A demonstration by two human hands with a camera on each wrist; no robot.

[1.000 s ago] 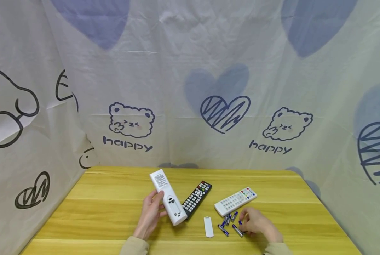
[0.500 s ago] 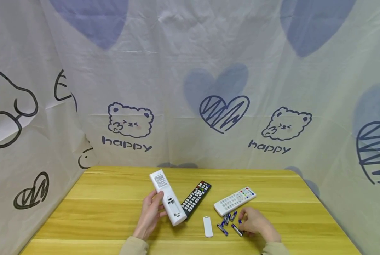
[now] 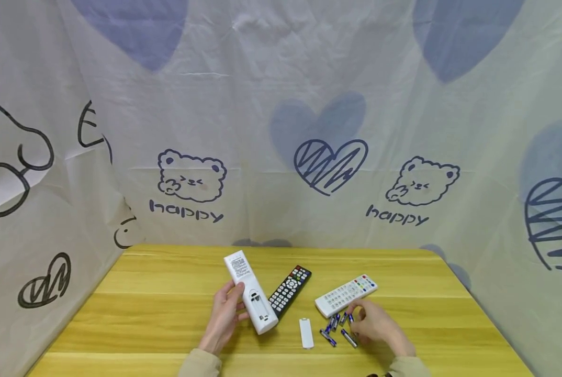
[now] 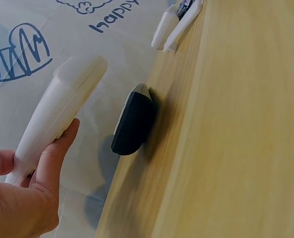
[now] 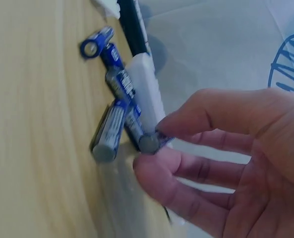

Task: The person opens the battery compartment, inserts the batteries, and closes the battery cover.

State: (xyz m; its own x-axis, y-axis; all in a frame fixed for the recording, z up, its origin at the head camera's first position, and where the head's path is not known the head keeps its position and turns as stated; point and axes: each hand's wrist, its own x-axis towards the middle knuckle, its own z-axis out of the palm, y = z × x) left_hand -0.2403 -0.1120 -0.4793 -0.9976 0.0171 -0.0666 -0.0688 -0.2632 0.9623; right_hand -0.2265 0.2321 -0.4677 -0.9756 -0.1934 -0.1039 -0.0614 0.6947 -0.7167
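Observation:
My left hand (image 3: 223,317) grips a white remote control (image 3: 240,275), thumb on its back and fingers beneath. The back faces up and its battery compartment (image 3: 259,306) is uncovered. My right hand (image 3: 375,322) pinches a blue and silver battery (image 5: 150,143) between thumb and fingers, just above the table. Several more batteries (image 3: 328,337) lie loosely grouped to the left of that hand. A small white battery cover (image 3: 306,333) rests between the held remote and the batteries.
A black remote control (image 3: 289,290) lies buttons up, partly behind the held remote. Another white remote control (image 3: 347,295) lies buttons up behind the batteries. The wooden table (image 3: 144,293) ends at a patterned cloth backdrop (image 3: 262,115).
My right hand has shifted slightly away from me, and a battery is now visible upright in its fingertips. The left hand still holds the remote in nearly the same place.

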